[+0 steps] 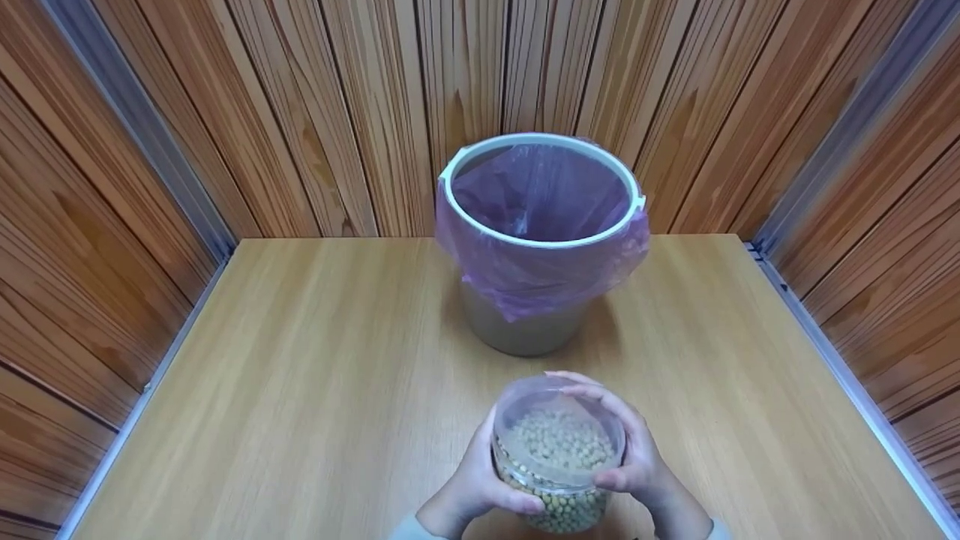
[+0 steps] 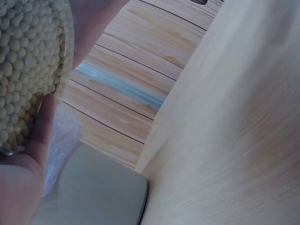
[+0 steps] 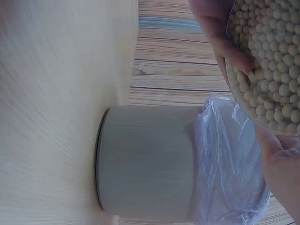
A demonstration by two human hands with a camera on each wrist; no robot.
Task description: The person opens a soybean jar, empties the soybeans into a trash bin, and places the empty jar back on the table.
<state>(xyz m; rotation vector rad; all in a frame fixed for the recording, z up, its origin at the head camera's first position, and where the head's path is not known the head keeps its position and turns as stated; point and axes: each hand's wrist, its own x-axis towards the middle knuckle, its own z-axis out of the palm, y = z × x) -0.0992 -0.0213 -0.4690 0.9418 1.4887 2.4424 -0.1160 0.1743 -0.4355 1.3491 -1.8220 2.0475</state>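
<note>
A clear round plastic jar (image 1: pixel 564 501) full of small pale dried beans is at the front of the table, between both hands. On its top sits a translucent lid (image 1: pixel 559 442). The left hand (image 1: pixel 480 472) grips the jar from the left, its thumb lying across the near side. From the right, the right hand (image 1: pixel 637 450) holds it with fingers round the far rim and the thumb near the lid's edge. In the left wrist view, beans press against the wall of the jar (image 2: pixel 28 65), which is off the table. The right wrist view shows the jar (image 3: pixel 276 61) too.
Behind the jar stands a grey bin (image 1: pixel 521 334) with a white rim ring (image 1: pixel 544 244). A purple plastic bag (image 1: pixel 525 281) lines it and hangs over the outside. Wood-panelled walls (image 1: pixel 375 112) enclose the wooden table (image 1: pixel 322 375) at the back and sides.
</note>
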